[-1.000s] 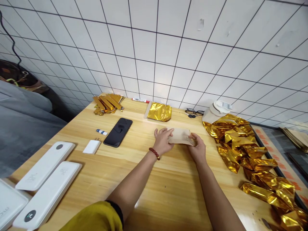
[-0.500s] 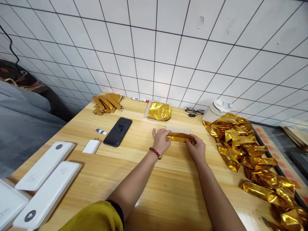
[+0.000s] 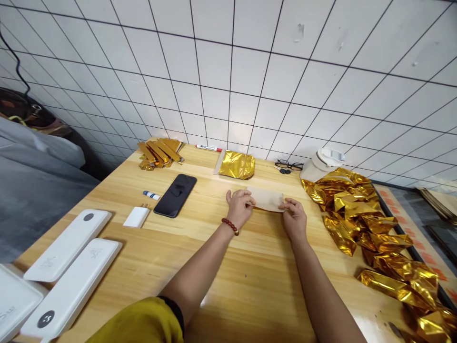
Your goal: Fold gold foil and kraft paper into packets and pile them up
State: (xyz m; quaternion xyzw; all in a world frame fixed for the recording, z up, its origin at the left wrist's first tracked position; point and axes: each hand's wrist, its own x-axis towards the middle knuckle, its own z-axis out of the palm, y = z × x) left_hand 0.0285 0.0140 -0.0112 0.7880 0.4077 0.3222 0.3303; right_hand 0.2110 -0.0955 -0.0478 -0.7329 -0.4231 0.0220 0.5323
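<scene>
Between my hands lies a sheet of gold foil paper (image 3: 266, 198), its plain beige back facing up. My left hand (image 3: 240, 206) pinches its left end, with a dark red bead bracelet at the wrist. At the right end, the thumb and fingers of my right hand (image 3: 293, 216) close on the sheet's corner. Only a thin dark line shows along the near edge, so the gold side is mostly hidden. Beyond the hands sits a stack of gold foil sheets (image 3: 236, 165) with a pale left border.
Folded gold strips (image 3: 160, 153) are piled at the far left. Shaped gold foil pieces (image 3: 357, 209) heap along the right edge. A phone (image 3: 175, 195), white charger (image 3: 136, 216), white power banks (image 3: 71, 288), marker (image 3: 208, 148), glasses (image 3: 289, 165) and white cup (image 3: 321, 163) also rest on the table.
The folded gold band between my hands has turned over, so the beige side now shows instead of gold. My right hand has shifted slightly; the left stays nearly in place.
</scene>
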